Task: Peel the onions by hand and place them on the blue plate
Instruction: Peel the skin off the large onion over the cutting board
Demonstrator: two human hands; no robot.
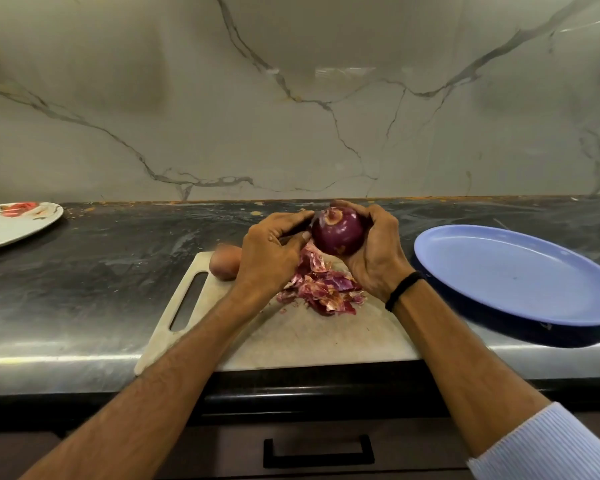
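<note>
Both forearms reached forward from the near edge, meeting above the far part of a pale rectangular plastic cutting board (309, 337) with a slot handle at its left. The right hand (371, 247), a black band (404, 289) on its wrist and a light blue ribbed sleeve (548, 448) pushed up towards the elbow, cupped a glossy round purple-red onion (338, 233) from the right and from below, fingers curled over its far side. The left hand (271, 258), bare-armed, had its knuckles up and its fingers curled, forefinger and thumb closing on the left shoulder of the purple-red onion; whether a flake of skin lay between them could not be told. The purple-red onion was held in the air between the two hands, above a heap of torn pink and purple papery skins (323, 289) on the board. A brownish unpeeled onion (224, 266) lay on the board's far left corner, partly hidden by the left hand. The oval blue plastic plate (513, 275) lay on the dark stone worktop (84, 278) just right of the board. A white plate (11, 226) with red scraps lay at the far left.
</note>
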